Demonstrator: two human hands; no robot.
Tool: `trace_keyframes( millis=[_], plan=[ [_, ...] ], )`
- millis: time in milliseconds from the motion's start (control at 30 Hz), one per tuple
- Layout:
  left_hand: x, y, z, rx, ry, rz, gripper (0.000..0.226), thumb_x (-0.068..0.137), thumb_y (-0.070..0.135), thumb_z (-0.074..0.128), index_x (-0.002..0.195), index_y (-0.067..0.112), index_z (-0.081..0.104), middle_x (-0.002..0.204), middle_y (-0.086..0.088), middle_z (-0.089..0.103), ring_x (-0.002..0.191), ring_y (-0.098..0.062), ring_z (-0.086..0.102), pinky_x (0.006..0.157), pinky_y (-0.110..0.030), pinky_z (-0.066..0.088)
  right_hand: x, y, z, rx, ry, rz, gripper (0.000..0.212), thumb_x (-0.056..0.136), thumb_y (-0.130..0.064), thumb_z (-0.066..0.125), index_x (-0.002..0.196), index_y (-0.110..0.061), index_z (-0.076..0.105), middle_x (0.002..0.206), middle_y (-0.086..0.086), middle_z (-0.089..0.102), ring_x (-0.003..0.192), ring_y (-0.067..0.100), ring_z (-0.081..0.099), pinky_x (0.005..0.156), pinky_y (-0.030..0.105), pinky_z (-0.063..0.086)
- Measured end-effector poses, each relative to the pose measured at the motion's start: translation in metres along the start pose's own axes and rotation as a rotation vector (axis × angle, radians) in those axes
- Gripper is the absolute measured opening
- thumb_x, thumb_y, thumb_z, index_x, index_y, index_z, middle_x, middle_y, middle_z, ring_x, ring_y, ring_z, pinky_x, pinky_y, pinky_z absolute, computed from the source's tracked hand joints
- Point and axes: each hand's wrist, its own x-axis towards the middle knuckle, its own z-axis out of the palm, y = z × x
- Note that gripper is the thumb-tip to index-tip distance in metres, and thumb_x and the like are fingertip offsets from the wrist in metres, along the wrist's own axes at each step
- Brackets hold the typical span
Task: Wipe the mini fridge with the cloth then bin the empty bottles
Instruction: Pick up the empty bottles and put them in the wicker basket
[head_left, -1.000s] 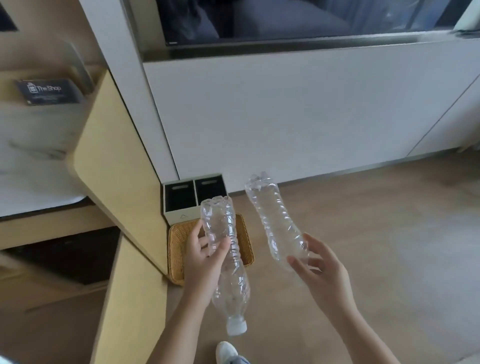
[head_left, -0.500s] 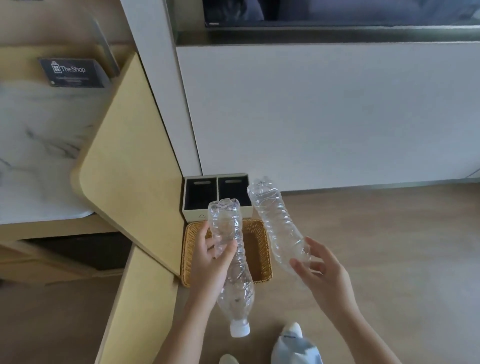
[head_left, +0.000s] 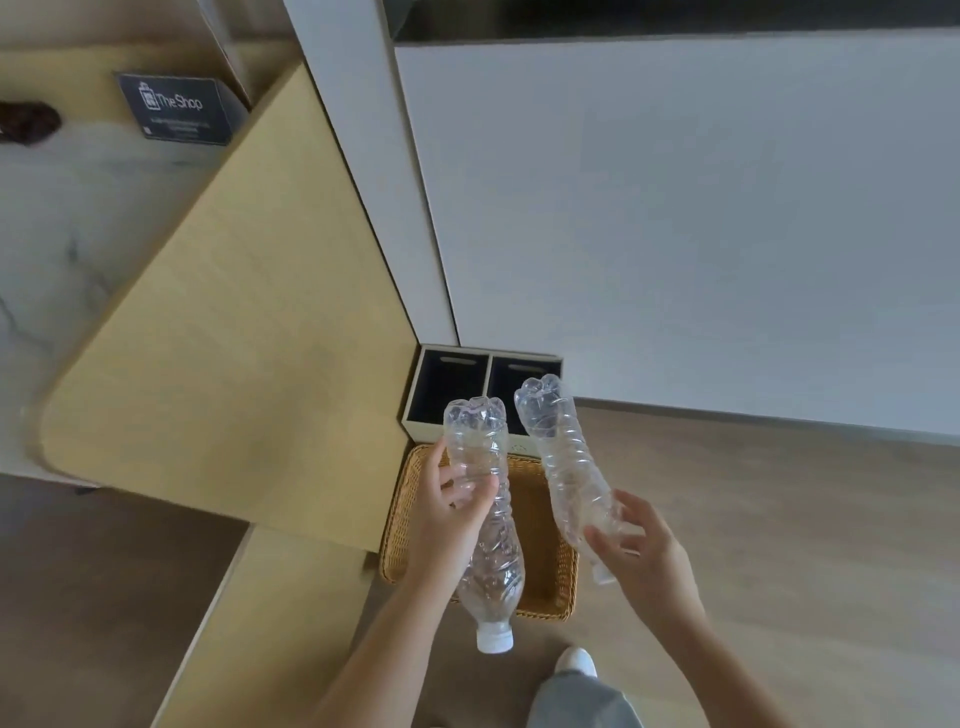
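Observation:
My left hand (head_left: 447, 525) grips an empty clear plastic bottle (head_left: 485, 499) by its middle, white cap pointing down toward me. My right hand (head_left: 644, 556) holds a second empty clear bottle (head_left: 563, 462) near its neck end, base pointing up and away. Both bottles hang over a woven wicker basket (head_left: 545, 582) on the floor. Just behind the basket stands a cream two-compartment bin (head_left: 415, 410) with dark openings. The mini fridge and the cloth are not in view.
A pale wood cabinet door (head_left: 234, 332) stands open on the left, close to the basket. A marble counter (head_left: 67, 218) carries a dark sign (head_left: 179, 109). White cabinet fronts (head_left: 675, 218) back the wood floor (head_left: 779, 545). My shoe (head_left: 576, 662) is near the bottom edge.
I have stepped closer, so the bin and basket sit larger and nearer the centre. Both hands keep hold of their bottles, which now hang over the basket.

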Motion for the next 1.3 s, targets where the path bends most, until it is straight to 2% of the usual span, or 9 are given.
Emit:
trace_keyframes(
  millis=[167, 300, 400, 600, 800, 1000, 1100, 1167, 1300],
  plan=[
    [0.055, -0.044, 0.031, 0.053, -0.017, -0.069, 0.069, 0.077, 0.035, 0.068, 0.135, 0.035, 0.030, 0.115, 0.011, 0.050, 0.092, 0.005, 0.054, 0.056, -0.009, 0.044, 0.056, 0.050, 0.026, -0.044, -0.029, 0.089, 0.051, 0.075, -0.029, 0.072, 0.120, -0.024, 0.049, 0.108, 0.000, 0.055, 0.077, 0.002, 0.058, 0.043, 0.007, 0.041],
    [0.101, -0.103, 0.052, 0.086, -0.037, -0.107, 0.070, 0.079, 0.033, 0.068, 0.137, 0.033, 0.029, 0.121, 0.006, 0.051, 0.096, -0.001, 0.054, 0.063, -0.013, 0.041, 0.087, 0.108, 0.061, -0.076, -0.039, 0.174, 0.054, 0.075, -0.033, 0.072, 0.122, -0.024, 0.047, 0.112, 0.000, 0.053, 0.080, 0.008, 0.058, 0.043, 0.007, 0.040],
    [0.132, -0.156, 0.070, 0.090, -0.037, -0.158, 0.069, 0.080, 0.030, 0.067, 0.138, 0.031, 0.030, 0.123, 0.001, 0.051, 0.095, -0.004, 0.053, 0.061, -0.012, 0.039, 0.105, 0.156, 0.089, -0.056, -0.038, 0.265, 0.056, 0.076, -0.035, 0.071, 0.125, -0.024, 0.046, 0.111, -0.002, 0.053, 0.077, 0.001, 0.056, 0.043, 0.007, 0.039],
    [0.175, -0.262, 0.112, 0.136, -0.088, -0.223, 0.071, 0.079, 0.031, 0.068, 0.138, 0.030, 0.028, 0.124, 0.001, 0.052, 0.095, -0.005, 0.053, 0.061, -0.014, 0.038, 0.138, 0.251, 0.136, 0.011, -0.048, 0.405, 0.058, 0.077, -0.037, 0.069, 0.126, -0.025, 0.042, 0.107, -0.008, 0.050, 0.076, -0.007, 0.053, 0.044, 0.006, 0.039],
    [0.200, -0.366, 0.141, 0.239, -0.187, -0.232, 0.072, 0.080, 0.029, 0.068, 0.139, 0.032, 0.026, 0.121, 0.004, 0.048, 0.106, -0.012, 0.053, 0.071, -0.018, 0.042, 0.170, 0.338, 0.177, 0.057, -0.059, 0.467, 0.057, 0.078, -0.035, 0.068, 0.127, -0.026, 0.040, 0.108, -0.008, 0.050, 0.078, -0.007, 0.052, 0.049, 0.009, 0.040],
    [0.212, -0.468, 0.151, 0.271, -0.167, -0.306, 0.072, 0.079, 0.027, 0.069, 0.138, 0.032, 0.028, 0.118, 0.005, 0.049, 0.099, -0.009, 0.054, 0.063, -0.015, 0.040, 0.191, 0.412, 0.222, 0.066, -0.096, 0.487, 0.053, 0.081, -0.033, 0.066, 0.126, -0.027, 0.038, 0.100, -0.019, 0.048, 0.069, -0.013, 0.056, 0.045, 0.002, 0.039],
    [0.218, -0.510, 0.156, 0.262, -0.154, -0.340, 0.071, 0.078, 0.029, 0.069, 0.137, 0.032, 0.029, 0.119, 0.005, 0.050, 0.098, -0.006, 0.055, 0.062, -0.015, 0.042, 0.200, 0.444, 0.245, 0.050, -0.080, 0.498, 0.054, 0.083, -0.034, 0.063, 0.129, -0.029, 0.035, 0.110, -0.014, 0.047, 0.075, -0.012, 0.052, 0.048, 0.005, 0.039],
    [0.222, -0.530, 0.160, 0.271, -0.157, -0.350, 0.070, 0.079, 0.032, 0.068, 0.138, 0.031, 0.030, 0.121, 0.007, 0.050, 0.096, -0.003, 0.054, 0.062, -0.012, 0.041, 0.205, 0.460, 0.258, 0.036, -0.073, 0.497, 0.054, 0.085, -0.033, 0.061, 0.131, -0.028, 0.033, 0.109, -0.014, 0.047, 0.076, -0.011, 0.050, 0.047, 0.001, 0.038],
    [0.237, -0.558, 0.169, 0.261, -0.138, -0.360, 0.066, 0.080, 0.036, 0.066, 0.136, 0.031, 0.033, 0.121, 0.008, 0.053, 0.093, 0.005, 0.053, 0.062, -0.011, 0.039, 0.221, 0.484, 0.277, 0.051, -0.058, 0.503, 0.055, 0.087, -0.030, 0.058, 0.134, -0.023, 0.030, 0.109, -0.012, 0.047, 0.088, 0.002, 0.053, 0.049, -0.002, 0.038]
  ],
)
